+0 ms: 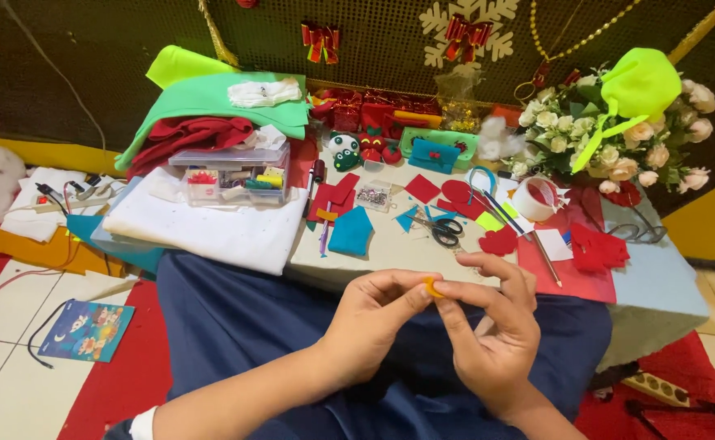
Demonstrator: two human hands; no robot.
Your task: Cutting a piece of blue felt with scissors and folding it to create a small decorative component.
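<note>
- Small orange felt scrap [432, 286]: light, soft, floppy; best pinched at its edges.
- Left hand [371, 322] and right hand [492, 326]: together, fingertips clamped on the scrap, over the lap, near the bench [390, 257] front edge.

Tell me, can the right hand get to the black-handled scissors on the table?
Probably yes. The black-handled scissors lie uncovered on the table just beyond the right hand, nothing between. But its fingertips are pinching a small orange piece.

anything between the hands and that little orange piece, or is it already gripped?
Nothing visible is in the way. The small orange piece is pinched directly between fingertips of the left hand and the right hand, held above the lap, nearer than the scissors on the table.
</note>
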